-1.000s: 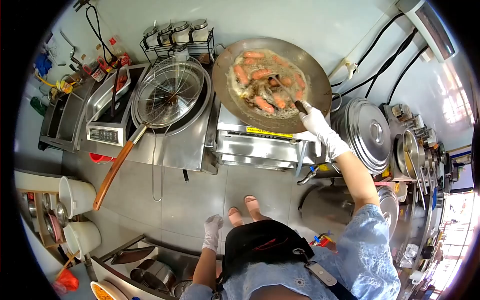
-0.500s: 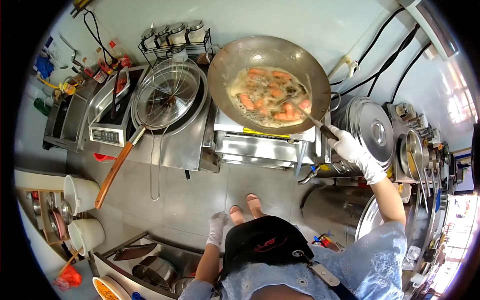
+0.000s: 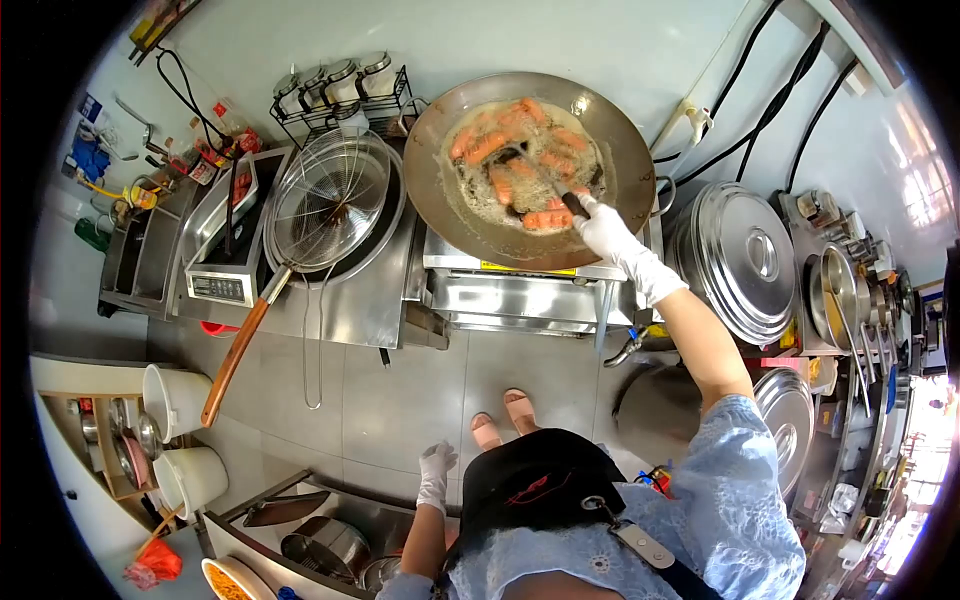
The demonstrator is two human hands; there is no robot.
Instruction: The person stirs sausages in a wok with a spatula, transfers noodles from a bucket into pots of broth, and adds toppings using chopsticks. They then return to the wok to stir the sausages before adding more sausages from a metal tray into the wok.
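The right hand point(image 3: 607, 232), gloved, gripped a ladle point(image 3: 545, 178) by its handle, bowl down among sausages point(image 3: 520, 150) frying in the wok point(image 3: 530, 165) on the stove point(image 3: 520, 285). The left hand point(image 3: 434, 472) hung loosely open, holding nothing. Hot oil could have splashed the bare forearm if stirring got rough.

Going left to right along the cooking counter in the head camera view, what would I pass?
Small induction cooker with a control panel → round wire-mesh skimmer with a long wooden handle → big steel wok of frying orange sausages → white-gloved right hand holding a dark-handled utensil → large round steel lid.
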